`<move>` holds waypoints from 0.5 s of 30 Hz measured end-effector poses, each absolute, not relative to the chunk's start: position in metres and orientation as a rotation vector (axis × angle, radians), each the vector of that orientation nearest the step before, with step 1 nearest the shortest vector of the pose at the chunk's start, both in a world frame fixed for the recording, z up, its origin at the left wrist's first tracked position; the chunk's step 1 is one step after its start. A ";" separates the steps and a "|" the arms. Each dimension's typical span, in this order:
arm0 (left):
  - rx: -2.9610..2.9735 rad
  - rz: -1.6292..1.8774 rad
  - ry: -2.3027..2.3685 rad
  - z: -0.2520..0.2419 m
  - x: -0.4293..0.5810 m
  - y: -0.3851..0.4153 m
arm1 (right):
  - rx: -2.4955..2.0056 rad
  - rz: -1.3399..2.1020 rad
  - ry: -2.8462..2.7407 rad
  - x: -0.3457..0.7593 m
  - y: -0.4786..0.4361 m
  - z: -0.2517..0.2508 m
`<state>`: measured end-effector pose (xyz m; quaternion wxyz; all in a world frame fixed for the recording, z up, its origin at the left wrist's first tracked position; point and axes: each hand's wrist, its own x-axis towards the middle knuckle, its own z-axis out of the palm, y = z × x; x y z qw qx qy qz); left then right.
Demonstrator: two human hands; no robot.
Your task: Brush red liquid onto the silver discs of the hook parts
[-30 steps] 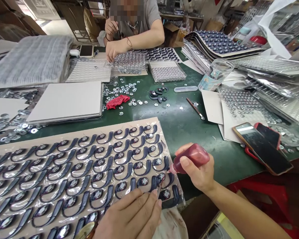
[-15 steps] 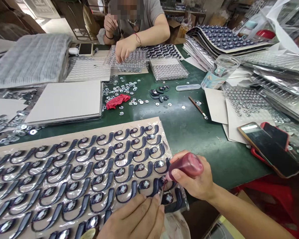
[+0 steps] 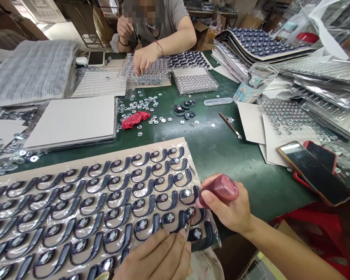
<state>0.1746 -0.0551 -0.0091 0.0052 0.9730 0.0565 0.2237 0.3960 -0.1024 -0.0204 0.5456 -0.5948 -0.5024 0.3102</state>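
My right hand (image 3: pixel 236 210) is wrapped round a small squeeze bottle (image 3: pixel 221 190) of dark red liquid. Its pink nozzle points down and left, just above a dark hook-shaped earphone part (image 3: pixel 190 212) near the board's right edge. My left hand (image 3: pixel 160 254) pinches a thin pointed metal tool, apparently tweezers (image 3: pixel 189 227), whose tip reaches that same part. Rows of similar curved parts, each with a round silver-centred disc, lie on a film-covered cardboard sheet (image 3: pixel 151 148). The left hand covers some of the nearest parts.
Across the green table (image 3: pixel 218 149), a co-worker's hand (image 3: pixel 146 60) is over a clear tray of small discs. A red cloth (image 3: pixel 135 119), loose metal discs, a brown stick (image 3: pixel 230 125) and a plastic jar (image 3: pixel 255 82) lie between. Phones (image 3: pixel 312 171) rest at the right.
The bottle's nozzle has lifted slightly up and away from the earphone part, uncovering its disc. My left hand and tool have hardly moved; the whole view has shifted a little.
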 end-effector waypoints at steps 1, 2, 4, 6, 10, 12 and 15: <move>3.042 0.705 0.177 -0.009 0.175 -0.055 | -1.402 0.735 -1.189 0.396 -0.103 -0.021; 3.038 0.706 0.173 -0.010 0.175 -0.054 | -1.391 0.730 -1.184 0.396 -0.103 -0.021; 3.034 0.715 0.167 -0.010 0.176 -0.054 | -1.369 0.714 -1.163 0.396 -0.102 -0.020; 3.032 0.724 0.156 -0.010 0.176 -0.053 | -1.363 0.710 -1.141 0.396 -0.102 -0.019; 3.030 0.730 0.160 -0.008 0.177 -0.053 | -1.399 0.712 -1.169 0.397 -0.101 -0.018; 3.029 0.730 0.169 -0.008 0.178 -0.053 | -1.412 0.715 -1.188 0.397 -0.101 -0.018; 3.024 0.743 0.171 -0.009 0.178 -0.054 | -1.416 0.690 -1.211 0.398 -0.100 -0.017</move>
